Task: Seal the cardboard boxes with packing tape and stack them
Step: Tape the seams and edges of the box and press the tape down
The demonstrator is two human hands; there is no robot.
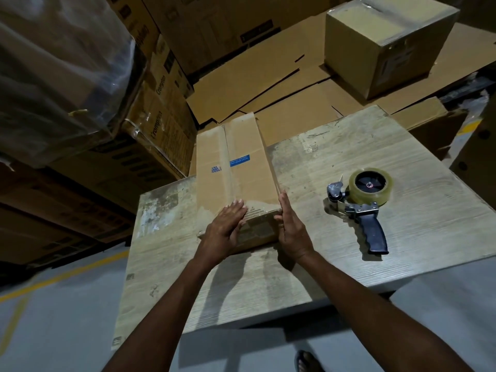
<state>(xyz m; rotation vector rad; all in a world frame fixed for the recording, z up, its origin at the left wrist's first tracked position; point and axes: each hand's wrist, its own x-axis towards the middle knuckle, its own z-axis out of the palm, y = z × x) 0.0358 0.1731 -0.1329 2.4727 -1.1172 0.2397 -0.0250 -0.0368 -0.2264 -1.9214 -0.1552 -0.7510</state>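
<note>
1. The left hand (225, 229) presses flat, fingers straight, on the taped near end of a long cardboard box (236, 162), which lies at 10 o'clock on the counter (402, 251).
2. The right hand (291, 232), fingers straight, rests against the box's right side.
3. A tape dispenser (367, 208) lies at the box's 3 o'clock, apart from it.

You have one view, from the camera on your head. It looks forward and steeply down onto the table (268, 285) from close above, so your forearms run in from the bottom edge to the left hand (225, 226) and right hand (291, 232) at the box (239, 162) near centre. The wide lens reaches the tape gun (367, 202) at right, stacked cartons (161, 108) upper left and the floor (67, 318) below, with the table edges slanting across the frame
</note>
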